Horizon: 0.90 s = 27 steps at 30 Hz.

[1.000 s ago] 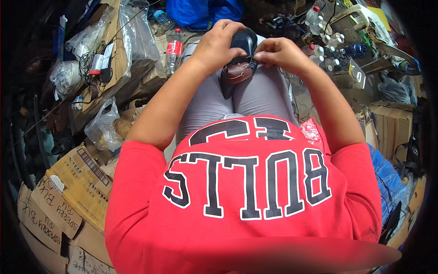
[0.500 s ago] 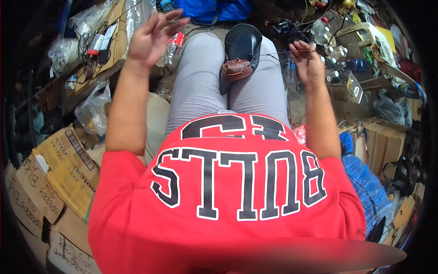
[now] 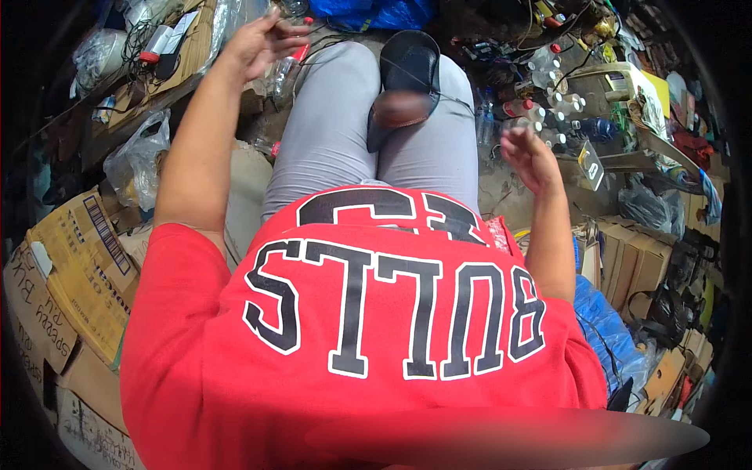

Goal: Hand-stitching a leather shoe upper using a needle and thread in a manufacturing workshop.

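**Both hands up and apart, the shoe resting on the lap**

The black shoe (image 3: pixel 407 82) lies sole-up across the person's grey-trousered thighs, toe pointing far, heel nearer the body; nothing grips it, and it seems to stay put because the two legs cradle it between them. The left hand (image 3: pixel 262 39) is lifted far out to the left, fingers spread and loose, holding nothing that I can make out; it hovers just over a clear plastic bottle with a red cap (image 3: pixel 288 66) on the ground by the left knee. The right hand (image 3: pixel 526 153) is raised to the right of the lap, fingers half curled, palm empty as far as the picture shows; a fine thread may run from the shoe toward it, too thin to be sure; that would explain hands drawn wide apart.

The person sits low in a red shirt (image 3: pixel 368 329); the floor is bare earth or concrete, crowded all round. To the left, flattened cardboard boxes (image 3: pixel 74 266) and a clear plastic bag (image 3: pixel 137 160); to the right, a cluster of small white bottles (image 3: pixel 552 110) near the right hand, more boxes, a blue plastic sheet (image 3: pixel 603 333) close in.
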Each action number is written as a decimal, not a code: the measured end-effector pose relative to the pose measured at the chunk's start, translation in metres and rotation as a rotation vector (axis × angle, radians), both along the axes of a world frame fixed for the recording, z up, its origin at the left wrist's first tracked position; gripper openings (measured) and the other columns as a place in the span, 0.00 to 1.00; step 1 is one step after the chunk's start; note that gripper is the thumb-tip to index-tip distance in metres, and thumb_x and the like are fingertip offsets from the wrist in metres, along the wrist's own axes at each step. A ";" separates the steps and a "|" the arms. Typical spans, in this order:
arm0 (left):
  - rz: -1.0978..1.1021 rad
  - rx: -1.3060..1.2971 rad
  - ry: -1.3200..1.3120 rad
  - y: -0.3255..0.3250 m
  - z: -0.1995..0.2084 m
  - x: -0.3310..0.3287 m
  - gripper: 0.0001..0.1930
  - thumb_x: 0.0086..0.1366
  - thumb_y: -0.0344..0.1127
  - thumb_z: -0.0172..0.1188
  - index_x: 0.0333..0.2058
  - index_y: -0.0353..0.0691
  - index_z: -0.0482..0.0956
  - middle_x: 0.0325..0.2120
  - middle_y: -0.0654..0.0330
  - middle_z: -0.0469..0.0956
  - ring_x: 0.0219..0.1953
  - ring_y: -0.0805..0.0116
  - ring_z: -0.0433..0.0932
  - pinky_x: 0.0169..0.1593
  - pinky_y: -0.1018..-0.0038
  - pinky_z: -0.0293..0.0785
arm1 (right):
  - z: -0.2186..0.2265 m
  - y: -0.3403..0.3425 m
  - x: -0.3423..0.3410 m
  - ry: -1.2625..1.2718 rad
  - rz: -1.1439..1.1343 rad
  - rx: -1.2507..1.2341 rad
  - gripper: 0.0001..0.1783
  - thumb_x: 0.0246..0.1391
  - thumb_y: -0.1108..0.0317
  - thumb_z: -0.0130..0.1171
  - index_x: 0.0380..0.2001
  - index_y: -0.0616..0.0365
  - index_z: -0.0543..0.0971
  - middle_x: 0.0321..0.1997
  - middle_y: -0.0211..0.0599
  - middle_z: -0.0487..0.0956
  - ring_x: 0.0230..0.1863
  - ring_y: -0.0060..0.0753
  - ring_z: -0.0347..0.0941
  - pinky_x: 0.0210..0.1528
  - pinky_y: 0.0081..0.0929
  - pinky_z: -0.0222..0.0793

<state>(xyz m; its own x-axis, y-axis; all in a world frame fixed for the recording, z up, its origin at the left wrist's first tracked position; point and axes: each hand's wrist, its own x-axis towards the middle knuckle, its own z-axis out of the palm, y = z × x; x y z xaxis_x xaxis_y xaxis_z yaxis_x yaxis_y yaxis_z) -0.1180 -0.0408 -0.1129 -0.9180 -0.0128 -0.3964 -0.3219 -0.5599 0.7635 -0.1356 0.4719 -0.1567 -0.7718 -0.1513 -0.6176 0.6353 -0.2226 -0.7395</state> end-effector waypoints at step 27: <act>-0.386 -1.133 0.615 0.177 -0.014 -0.028 0.26 0.51 0.43 0.66 0.46 0.41 0.69 0.44 0.49 0.68 0.51 0.55 0.66 0.56 0.66 0.62 | 0.084 -0.115 0.017 0.956 0.774 0.635 0.16 0.53 0.68 0.55 0.18 0.65 0.65 0.16 0.40 0.62 0.19 0.28 0.58 0.23 0.29 0.55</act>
